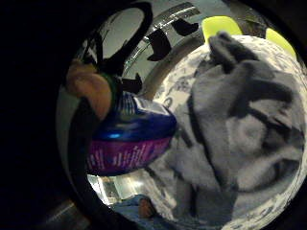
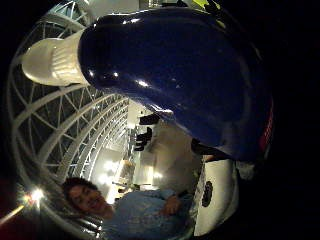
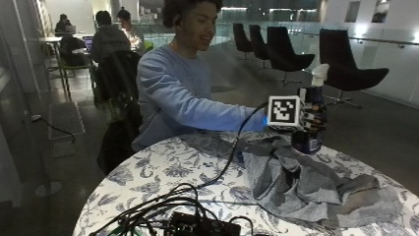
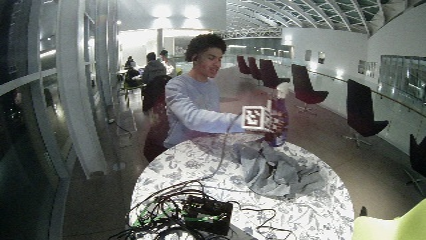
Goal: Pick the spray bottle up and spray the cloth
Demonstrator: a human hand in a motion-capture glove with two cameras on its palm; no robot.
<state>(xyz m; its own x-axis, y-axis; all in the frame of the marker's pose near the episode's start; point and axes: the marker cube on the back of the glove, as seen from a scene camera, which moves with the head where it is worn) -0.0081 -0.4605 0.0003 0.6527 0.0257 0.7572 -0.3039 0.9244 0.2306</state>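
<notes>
A dark blue spray bottle (image 3: 311, 123) with a white spray head stands upright in the air, just above the far side of the round table. My gloved right hand (image 3: 313, 119) grips it around the body. The bottle's blue body (image 2: 175, 75) fills the thumb side palm view, and its purple label end (image 1: 129, 146) shows in the little finger side view. A crumpled grey cloth (image 3: 308, 184) lies on the table below and in front of the bottle, also spread wide as the grey cloth (image 1: 240, 129) under my palm.
The round table (image 3: 164, 172) has a floral patterned top. A black device (image 3: 196, 226) with a tangle of cables sits at its near edge. Dark chairs (image 3: 344, 59) stand on the floor behind. The person's bare other hand is not visible.
</notes>
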